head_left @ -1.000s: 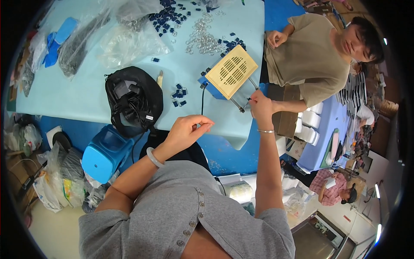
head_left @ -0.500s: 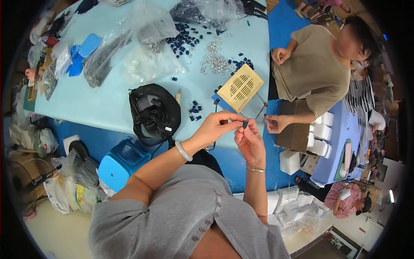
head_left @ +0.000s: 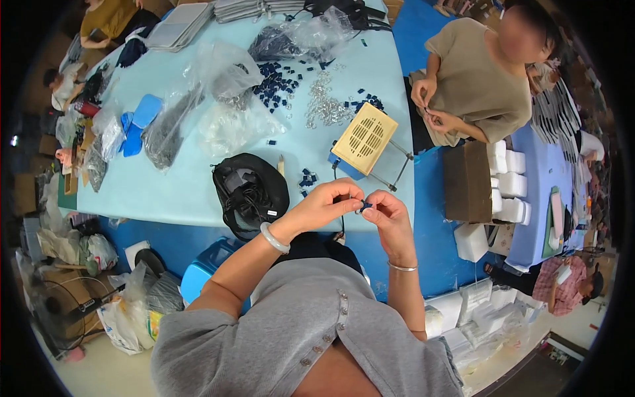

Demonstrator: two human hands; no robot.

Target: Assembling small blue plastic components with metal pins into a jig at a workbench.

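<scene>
Delicately, two hands are sharing one blue piece [head_left: 366,206]

Near the edge of a pale-blue table [head_left: 149,205], a person in a grey top [head_left: 264,331] is gripping the small dark piece from both sides. The left hand [head_left: 322,206] is pinching it between thumb and forefinger, while the right hand [head_left: 395,225] is meeting it from the other side, thumb and fingertip pressing on it. Something pale is glinting beside the piece, too small to tell.

Handling it well is probably calling for one hand serving as anchor and the other making small moves, with the fingertips sitting at the rims. Squeezing too hard could be tilting so tiny a thing out of the pinch, and a slip by the edge could be sending it to the floor [head_left: 433,261]; working farther in over the table would likely be safer.

Beyond the hands, a cream-topped machine [head_left: 366,137] is standing with metal rods [head_left: 401,149] jutting near the right hand, a spot seemingly worth minding. Loose pieces [head_left: 307,178] are lying by a black bag [head_left: 248,193]. Across the corner, a co-worker [head_left: 486,83] is holding both hands together.
</scene>
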